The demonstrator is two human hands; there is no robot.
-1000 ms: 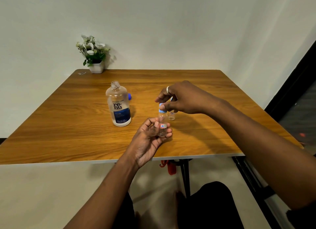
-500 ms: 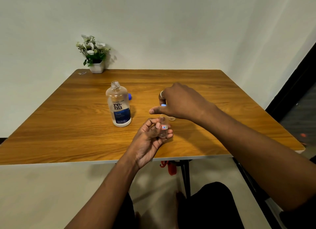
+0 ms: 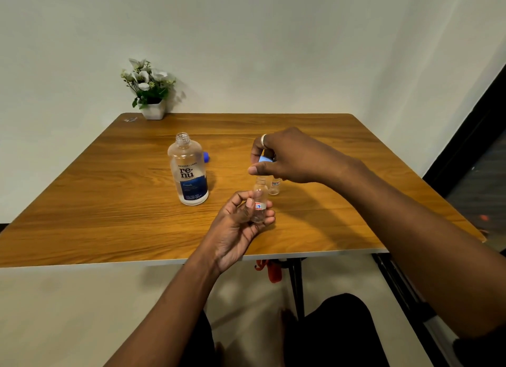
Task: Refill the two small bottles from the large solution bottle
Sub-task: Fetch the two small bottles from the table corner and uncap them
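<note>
Two small bottles sit mid-refill over a wooden surface (image 3: 109, 202). The left hand (image 3: 241, 218) curls round one uncapped small bottle (image 3: 259, 199), held upright above the near edge. The right hand (image 3: 284, 158) pinches a pale blue cap (image 3: 265, 159) just above its mouth. The second small bottle (image 3: 274, 187) stands just behind. The large solution bottle (image 3: 188, 172) stands open to the left, with a dark blue cap (image 3: 206, 156) behind it and a flower pot (image 3: 149, 92) at the far corner.

A wood-grain tabletop (image 3: 109, 216) stands against a plain off-white wall (image 3: 273, 38), a white pot of flowers (image 3: 153, 111) at its far left corner. Black legs (image 3: 297, 284) rest on a pale floor (image 3: 68, 312); a dark frame (image 3: 472, 147) edges the right.
</note>
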